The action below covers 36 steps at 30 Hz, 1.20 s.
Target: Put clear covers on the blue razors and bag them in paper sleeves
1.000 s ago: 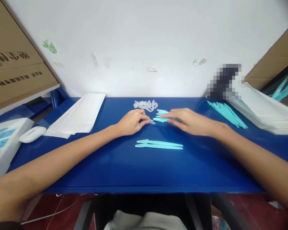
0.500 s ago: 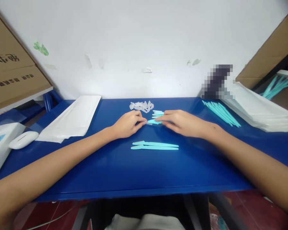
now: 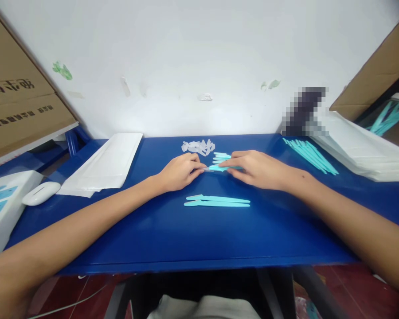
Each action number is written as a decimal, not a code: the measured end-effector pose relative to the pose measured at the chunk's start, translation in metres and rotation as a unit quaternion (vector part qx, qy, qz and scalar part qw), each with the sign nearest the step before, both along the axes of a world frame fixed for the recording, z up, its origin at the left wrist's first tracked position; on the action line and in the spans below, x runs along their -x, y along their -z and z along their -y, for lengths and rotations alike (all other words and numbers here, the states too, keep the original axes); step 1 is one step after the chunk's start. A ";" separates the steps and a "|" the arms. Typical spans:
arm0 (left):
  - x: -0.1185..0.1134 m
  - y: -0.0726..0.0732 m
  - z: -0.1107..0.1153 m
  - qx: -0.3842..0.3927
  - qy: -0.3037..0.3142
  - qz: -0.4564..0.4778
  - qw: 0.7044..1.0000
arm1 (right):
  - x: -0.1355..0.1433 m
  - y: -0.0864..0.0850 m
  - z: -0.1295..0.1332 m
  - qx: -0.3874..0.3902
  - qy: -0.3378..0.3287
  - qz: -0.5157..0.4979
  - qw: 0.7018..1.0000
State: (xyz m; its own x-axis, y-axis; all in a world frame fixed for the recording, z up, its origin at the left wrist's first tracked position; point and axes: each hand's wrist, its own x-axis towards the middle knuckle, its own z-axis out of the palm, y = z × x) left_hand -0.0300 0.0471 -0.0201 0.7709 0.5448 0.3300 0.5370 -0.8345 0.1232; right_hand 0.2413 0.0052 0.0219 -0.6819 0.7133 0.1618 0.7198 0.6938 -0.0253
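Pinched in my left hand [image 3: 182, 172] is a small clear plastic cap [image 3: 207, 169], its outline partly hidden by the fingertips. My right hand [image 3: 248, 168] grips a turquoise eyebrow razor [image 3: 216, 168] whose blade end points left and meets the cap; whether the blade is inside it, I cannot tell. Just behind the right fingers lie more turquoise razors [image 3: 221, 156], partly covered by that hand. A loose heap of clear caps [image 3: 198, 146] is farther back. Two razors [image 3: 217, 201] lie side by side nearer me, blade ends to the left.
White flat sleeves [image 3: 103, 161] are stacked on the blue table [image 3: 199, 239] at left, beside a white oval object [image 3: 41, 193] and a white-and-blue box [image 3: 9, 204]. At right, several razors [image 3: 310, 155] lie beside a white stack [image 3: 369, 150]. A wall [image 3: 199, 53] rises behind.
The view has turned slightly left, so everything sits a little farther right. Both hands keep almost the same pose, with the cap and razor tip still together between them.
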 end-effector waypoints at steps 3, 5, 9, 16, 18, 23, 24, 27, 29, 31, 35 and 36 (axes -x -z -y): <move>-0.001 -0.001 0.002 -0.026 -0.001 -0.025 0.999 | 0.000 -0.002 0.001 0.001 0.013 0.010 1.000; -0.002 -0.002 0.004 -0.047 -0.002 -0.040 0.998 | 0.000 -0.002 0.001 0.006 0.020 0.015 1.000; -0.003 -0.005 0.006 -0.089 -0.003 -0.065 0.994 | 0.000 0.000 -0.001 0.019 0.016 0.014 1.000; -0.005 -0.006 0.007 -0.143 0.010 -0.113 0.983 | 0.003 0.002 -0.001 0.034 -0.003 0.005 0.999; -0.006 -0.007 0.007 -0.145 0.009 -0.118 0.982 | 0.004 0.003 -0.001 0.033 -0.006 0.006 0.999; -0.005 -0.005 0.006 -0.104 0.017 -0.071 0.992 | 0.005 0.002 0.000 0.026 0.001 0.014 1.000; -0.004 -0.004 0.006 -0.082 0.019 -0.044 0.995 | 0.005 0.002 0.001 0.023 0.003 0.017 1.000; -0.003 -0.002 0.004 0.000 0.017 0.045 0.999 | 0.007 0.004 0.002 0.005 0.007 0.021 1.000; -0.002 -0.001 0.002 0.048 0.010 0.089 0.995 | 0.009 0.007 0.002 -0.007 0.008 0.019 1.000; -0.003 -0.001 0.002 0.082 0.004 0.119 0.989 | 0.011 0.011 0.002 -0.009 0.009 0.013 1.000; -0.003 0.000 0.000 0.100 0.018 0.133 0.986 | 0.013 0.017 0.000 0.005 0.018 -0.021 1.000; -0.003 0.000 0.000 0.099 0.023 0.131 0.986 | 0.014 0.017 0.000 0.010 0.024 -0.025 0.999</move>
State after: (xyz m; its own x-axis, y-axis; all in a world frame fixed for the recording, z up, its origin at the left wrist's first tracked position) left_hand -0.0271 0.0470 -0.0198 0.6986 0.5852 0.4116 0.4279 -0.8028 0.4151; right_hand 0.2276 0.0056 0.0046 -0.6376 0.7488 0.1808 0.7501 0.6570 -0.0759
